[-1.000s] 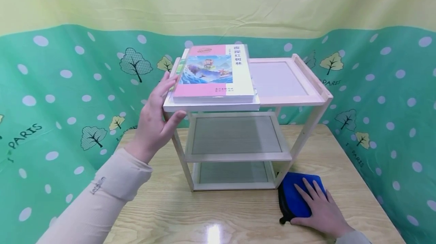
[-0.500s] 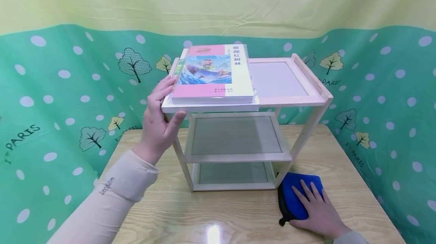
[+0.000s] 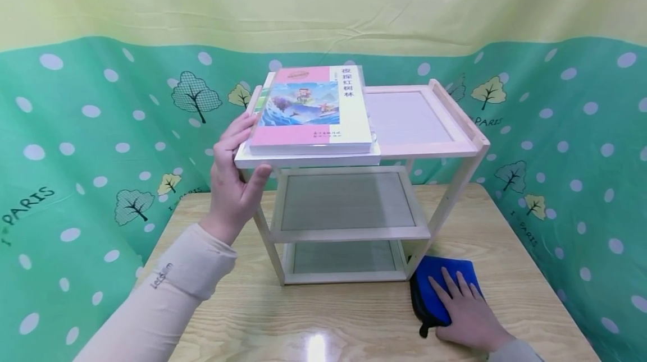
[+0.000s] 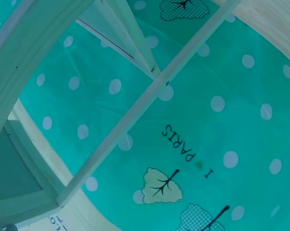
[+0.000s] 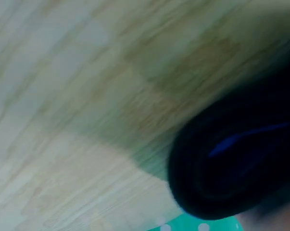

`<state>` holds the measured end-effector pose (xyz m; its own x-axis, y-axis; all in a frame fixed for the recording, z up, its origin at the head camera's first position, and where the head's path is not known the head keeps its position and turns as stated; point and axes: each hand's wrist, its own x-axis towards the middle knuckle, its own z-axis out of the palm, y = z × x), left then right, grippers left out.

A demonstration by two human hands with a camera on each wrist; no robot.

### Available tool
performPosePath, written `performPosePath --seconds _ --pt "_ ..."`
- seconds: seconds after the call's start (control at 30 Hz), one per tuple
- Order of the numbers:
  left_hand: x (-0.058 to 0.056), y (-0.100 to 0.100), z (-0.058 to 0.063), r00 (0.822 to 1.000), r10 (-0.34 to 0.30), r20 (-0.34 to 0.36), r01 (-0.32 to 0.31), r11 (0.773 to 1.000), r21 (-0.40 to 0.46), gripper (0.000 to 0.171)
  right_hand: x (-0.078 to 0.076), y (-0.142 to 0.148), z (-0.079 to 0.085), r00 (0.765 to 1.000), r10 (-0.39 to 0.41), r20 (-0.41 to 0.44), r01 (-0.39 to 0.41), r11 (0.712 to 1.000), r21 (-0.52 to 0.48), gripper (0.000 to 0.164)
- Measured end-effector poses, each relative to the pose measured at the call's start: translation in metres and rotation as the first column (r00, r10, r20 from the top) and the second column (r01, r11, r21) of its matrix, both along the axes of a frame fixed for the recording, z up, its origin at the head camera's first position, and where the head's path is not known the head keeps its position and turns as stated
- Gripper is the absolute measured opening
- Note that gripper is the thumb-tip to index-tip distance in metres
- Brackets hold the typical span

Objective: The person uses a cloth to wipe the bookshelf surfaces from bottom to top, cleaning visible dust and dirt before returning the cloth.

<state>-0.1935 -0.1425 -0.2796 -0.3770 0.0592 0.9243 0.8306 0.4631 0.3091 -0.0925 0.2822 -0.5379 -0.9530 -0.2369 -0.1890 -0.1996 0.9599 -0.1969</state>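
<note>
Two stacked books lie on the left of the wooden rack's top shelf: a pink and cream paperback point(image 3: 303, 105) above a wider white-edged book point(image 3: 313, 160). My left hand point(image 3: 235, 177) rests at their left side, fingers along the edge and thumb extended just below the front corner. Low on the right, my right hand point(image 3: 467, 311) lies palm down with spread fingers on a blue zip pouch point(image 3: 429, 289). The pouch has a black side and a dangling zipper pull, and sits against the rack's front right leg. Its dark rounded edge point(image 5: 193, 192) fills the right wrist view's corner.
The pale wooden rack point(image 3: 349, 233) has three tiers and stands on a wood-grain table point(image 3: 242, 317). Its raised right rail point(image 3: 460, 109) borders the top shelf. A green and yellow printed curtain point(image 3: 101, 126) hangs behind and on both sides. The left wrist view shows a rack bar point(image 4: 120, 130).
My left wrist and forearm have shifted rightward, the forearm now steeper, with the hand still at the books. My right hand's fingers and thumb have shifted slightly on the pouch. The books stay put.
</note>
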Motion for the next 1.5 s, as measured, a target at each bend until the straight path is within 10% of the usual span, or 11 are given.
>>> performPosePath --seconds 0.53,1.5 --pt "-0.002 0.002 -0.002 1.0 -0.004 -0.018 0.004 1.0 0.029 0.074 -0.001 0.005 -0.008 0.983 0.043 -0.176 -0.032 0.997 0.064 0.077" --pt "-0.005 0.006 -0.004 1.0 -0.011 -0.025 0.012 0.998 0.069 0.074 -0.001 0.015 -0.006 0.994 -0.105 -0.014 0.094 0.94 -0.327 0.072"
